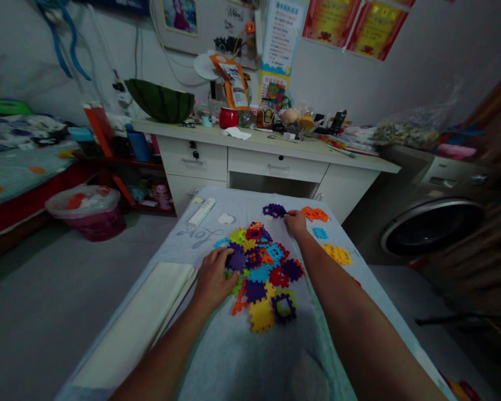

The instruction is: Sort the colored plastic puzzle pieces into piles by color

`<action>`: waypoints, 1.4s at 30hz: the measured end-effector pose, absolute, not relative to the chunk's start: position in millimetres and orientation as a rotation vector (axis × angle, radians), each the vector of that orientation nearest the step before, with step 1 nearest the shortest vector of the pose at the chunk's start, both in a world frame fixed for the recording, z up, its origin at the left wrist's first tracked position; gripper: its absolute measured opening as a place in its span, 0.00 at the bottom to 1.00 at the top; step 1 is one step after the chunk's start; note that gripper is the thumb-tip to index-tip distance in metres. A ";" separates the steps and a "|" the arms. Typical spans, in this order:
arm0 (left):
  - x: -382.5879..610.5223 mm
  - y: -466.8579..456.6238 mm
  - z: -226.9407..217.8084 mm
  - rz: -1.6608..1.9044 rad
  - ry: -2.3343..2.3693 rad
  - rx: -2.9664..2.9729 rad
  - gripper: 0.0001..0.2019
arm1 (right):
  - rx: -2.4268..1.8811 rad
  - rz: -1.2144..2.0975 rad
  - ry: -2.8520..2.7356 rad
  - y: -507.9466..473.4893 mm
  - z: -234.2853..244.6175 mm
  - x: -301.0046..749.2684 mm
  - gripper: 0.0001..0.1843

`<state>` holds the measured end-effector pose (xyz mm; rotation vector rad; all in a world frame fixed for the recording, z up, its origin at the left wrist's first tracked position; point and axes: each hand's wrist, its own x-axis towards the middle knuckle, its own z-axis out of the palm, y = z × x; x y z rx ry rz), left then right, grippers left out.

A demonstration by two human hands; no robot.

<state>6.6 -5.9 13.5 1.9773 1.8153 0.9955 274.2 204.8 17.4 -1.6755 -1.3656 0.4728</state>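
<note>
A loose heap of colourful interlocking plastic tiles, with a yellow tile (261, 316) at its near edge, lies mid-table. My left hand (217, 278) is at the heap's left side, thumb and fingers gripping opposite edges of a purple tile (237, 259). Farther off, my right hand (296, 224) has its fingers pinched together at the right edge of a purple tile group (274, 210). What is between those fingertips is too small to make out. To the right lie an orange tile group (315, 214), a light blue group (320, 233) and a yellow group (337, 254).
The cloth-covered table (229, 356) carries a folded white sheet (137, 323) and a long white box (202, 212) on its left. Behind stands a white desk (200, 166) bearing a cut watermelon (161, 102) and clutter. A washing machine (426, 206) is at right, a pink bin (92, 214) at left.
</note>
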 end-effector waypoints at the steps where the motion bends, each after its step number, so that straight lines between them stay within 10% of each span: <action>1: 6.7 -6.0 13.8 0.999 1.816 1.979 0.23 | -1.699 0.466 -1.367 204.8 15.4 274.0 0.09; 17: 6.4 -4.2 7.1 1.004 1.830 2.008 0.25 | -1.642 0.734 -1.367 158.3 40.5 273.8 0.14; 34: 5.4 -3.0 10.4 0.965 1.846 1.999 0.22 | -1.948 0.507 -2.591 52.4 80.6 286.6 0.26; 42: 5.2 -2.9 13.2 1.030 1.819 1.992 0.20 | -1.894 0.488 -2.548 49.2 76.0 291.9 0.14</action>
